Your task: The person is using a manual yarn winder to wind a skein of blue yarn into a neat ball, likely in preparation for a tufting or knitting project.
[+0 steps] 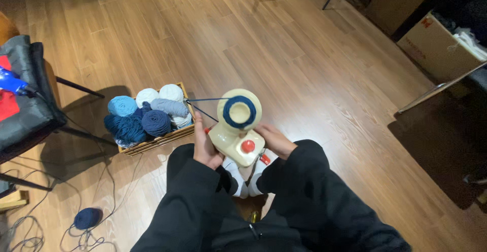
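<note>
1. Closest to the person's lap, both hands were clamped on a cream yarn winder [238, 130], held up above the knees rather than set on any worktop.
2. Left hand [205, 148] wrapped the winder's left side, fingers closed against the body; right hand [274, 139] gripped the right side, near the red knob [248, 146].
3. Judging by the pose, a steady, level hold would serve best, keeping the dark blue yarn [239, 111] wound on the spool from slipping and the strand [203, 100] lightly taut.
4. Just beyond, that strand ran left to a wooden crate [152, 143] on the floor, packed with balls of blue, grey and white yarn.
5. Farther off, a loose navy ball [87, 218] lay on the wooden floor [304, 54] at the left, and a cardboard box [431, 46] stood far right.
</note>
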